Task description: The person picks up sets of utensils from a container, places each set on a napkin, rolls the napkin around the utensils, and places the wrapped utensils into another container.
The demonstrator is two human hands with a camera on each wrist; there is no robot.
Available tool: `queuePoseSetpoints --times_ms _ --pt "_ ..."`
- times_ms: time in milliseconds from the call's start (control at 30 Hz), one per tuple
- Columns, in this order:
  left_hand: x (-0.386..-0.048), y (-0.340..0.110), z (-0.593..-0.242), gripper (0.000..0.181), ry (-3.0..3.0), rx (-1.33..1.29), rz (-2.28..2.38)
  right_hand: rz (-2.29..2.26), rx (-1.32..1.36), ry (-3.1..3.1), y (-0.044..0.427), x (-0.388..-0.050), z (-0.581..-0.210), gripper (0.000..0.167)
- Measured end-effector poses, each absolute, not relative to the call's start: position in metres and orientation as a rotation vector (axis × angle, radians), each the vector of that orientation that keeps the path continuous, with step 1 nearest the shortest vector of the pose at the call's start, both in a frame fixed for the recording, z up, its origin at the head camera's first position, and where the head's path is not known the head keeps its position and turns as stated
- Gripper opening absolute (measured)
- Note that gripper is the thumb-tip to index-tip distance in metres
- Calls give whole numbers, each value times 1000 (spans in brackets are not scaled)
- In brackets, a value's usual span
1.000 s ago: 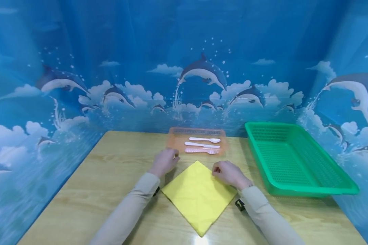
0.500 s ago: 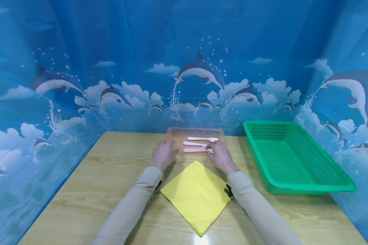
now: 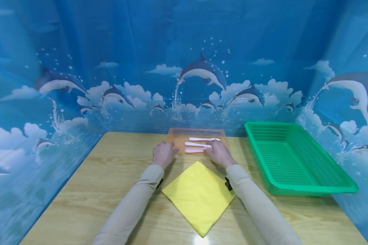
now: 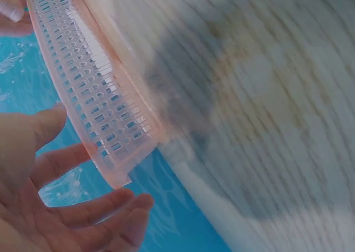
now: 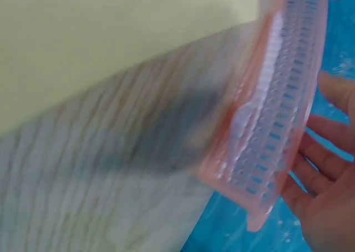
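A shallow, see-through pink-orange plastic basket (image 3: 178, 135) lies at the table's back edge. Three light plastic pieces of cutlery rest in it: a white spoon (image 3: 197, 139), a white knife (image 3: 194, 144) and a pink-tinted piece (image 3: 194, 150). My left hand (image 3: 164, 153) is at the basket's left end, its fingers spread loosely about the corner and rim. Over the right end reaches my right hand (image 3: 219, 153), fingers at the rim, covering some cutlery tips. Neither hand plainly grips the basket. In front lies a folded yellow cloth (image 3: 199, 197), one corner toward the basket.
To the right stands a large green plastic basket (image 3: 271, 185), with its high rim near the right forearm. The wooden table (image 3: 95, 190) ends just behind the pink-orange basket, against a blue dolphin-print curtain (image 3: 147, 51).
Both hands have moved forward from beside the yellow cloth to the pink-orange basket's ends, their fingers loosening. The right hand left the cloth's right edge. The basket and cutlery have stayed put.
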State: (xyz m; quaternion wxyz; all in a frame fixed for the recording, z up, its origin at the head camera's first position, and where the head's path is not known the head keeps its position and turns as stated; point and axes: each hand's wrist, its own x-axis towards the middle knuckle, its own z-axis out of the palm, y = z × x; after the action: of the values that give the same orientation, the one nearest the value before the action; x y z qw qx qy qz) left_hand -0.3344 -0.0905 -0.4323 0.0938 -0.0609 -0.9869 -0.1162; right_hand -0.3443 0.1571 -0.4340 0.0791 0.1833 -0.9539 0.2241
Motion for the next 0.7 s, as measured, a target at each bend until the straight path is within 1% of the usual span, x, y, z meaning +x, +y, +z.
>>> queuePoseSetpoints --times_ms 100,200,400,500,700 --pt "-338 -91 -434 39 -2936 -171 -323 622 618 -2861 160 -350 -439 38" --pt "-339 -92 -437 33 -2939 -142 -326 531 676 -2847 159 -352 -446 32" --pt "-342 -94 -443 29 -2937 -133 -350 438 584 -2954 158 -355 -453 22" --pt "-344 -93 -441 29 -2934 -139 -368 363 547 -2995 159 -357 -449 22" --pt "-349 -91 -438 28 -2953 -133 -354 180 569 -3038 160 -362 -440 23"
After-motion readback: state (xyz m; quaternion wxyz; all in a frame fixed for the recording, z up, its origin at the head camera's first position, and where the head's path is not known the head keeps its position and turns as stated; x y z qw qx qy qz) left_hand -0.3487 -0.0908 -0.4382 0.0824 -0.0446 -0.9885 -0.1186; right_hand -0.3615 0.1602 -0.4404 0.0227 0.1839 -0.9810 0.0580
